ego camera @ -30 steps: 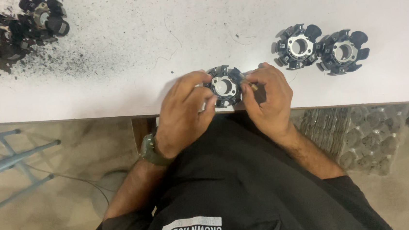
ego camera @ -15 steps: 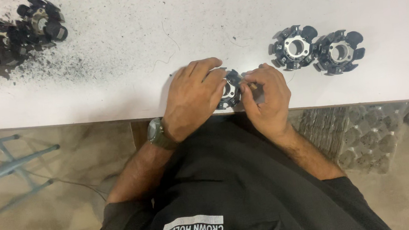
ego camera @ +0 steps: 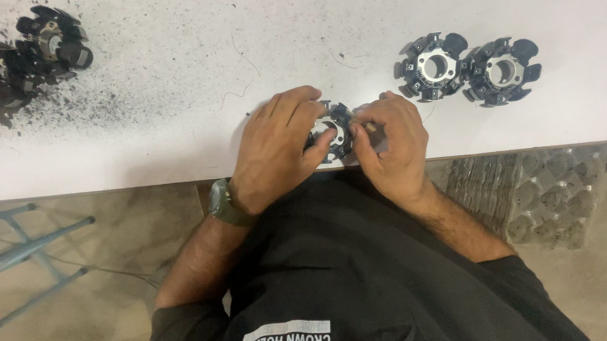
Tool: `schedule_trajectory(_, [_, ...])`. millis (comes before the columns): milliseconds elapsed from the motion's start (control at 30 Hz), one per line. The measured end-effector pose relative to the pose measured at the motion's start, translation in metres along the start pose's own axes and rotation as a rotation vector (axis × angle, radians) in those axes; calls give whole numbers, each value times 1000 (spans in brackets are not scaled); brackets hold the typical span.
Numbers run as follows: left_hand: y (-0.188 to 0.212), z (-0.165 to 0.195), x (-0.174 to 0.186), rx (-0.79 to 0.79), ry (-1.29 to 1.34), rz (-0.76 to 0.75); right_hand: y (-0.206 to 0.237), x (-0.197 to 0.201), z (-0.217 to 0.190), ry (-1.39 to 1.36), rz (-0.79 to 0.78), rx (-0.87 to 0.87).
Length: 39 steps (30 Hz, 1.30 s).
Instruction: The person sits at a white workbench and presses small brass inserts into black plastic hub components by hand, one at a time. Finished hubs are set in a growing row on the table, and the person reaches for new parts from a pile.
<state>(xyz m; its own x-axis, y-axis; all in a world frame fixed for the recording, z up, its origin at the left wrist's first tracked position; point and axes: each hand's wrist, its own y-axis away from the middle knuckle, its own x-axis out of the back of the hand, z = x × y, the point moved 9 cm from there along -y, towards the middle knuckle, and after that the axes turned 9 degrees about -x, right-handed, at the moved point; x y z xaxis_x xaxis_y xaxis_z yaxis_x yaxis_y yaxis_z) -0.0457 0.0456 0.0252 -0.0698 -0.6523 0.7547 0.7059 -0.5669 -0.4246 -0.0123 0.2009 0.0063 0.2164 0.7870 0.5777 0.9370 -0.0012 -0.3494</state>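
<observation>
At the far left of the white bench (ego camera: 172, 152), a heap of dark ring-shaped parts (ego camera: 20, 56) lies among black grit scattered over the surface. Near the bench's front edge, about the middle, the left hand (ego camera: 276, 147), with a watch (ego camera: 223, 204) on its wrist, is curled over a black toothed ring part (ego camera: 335, 128) with a pale metal centre, fingers bent around its left side and gripping it. Touching the same part from the right, the right hand (ego camera: 392, 145) is closed with thumb and forefinger pinched at the ring's edge; whether they hold something small there is too unclear to tell. Farther right and farther back, two matching ring parts (ego camera: 465, 67) lie side by side, touching each other.
</observation>
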Motion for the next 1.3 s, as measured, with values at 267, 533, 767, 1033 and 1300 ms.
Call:
schedule_trajectory(267, [-1, 0, -3, 10, -77, 32, 0, 1, -3, 10, 7, 10])
schedule_trajectory(533, [-4, 10, 0, -144, -178, -31, -4, 5, -7, 62, -6, 25])
schedule_trajectory(767, [-6, 8, -8, -70, -31, -65, -2, 4, -5, 35, 11, 59])
schedule_trajectory(1033, [0, -4, -4, 65, 86, 44, 8, 1, -8, 0, -13, 209])
schedule_trajectory(1300, [6, -2, -3, 117, 106, 100, 8, -2, -11, 28, -21, 228])
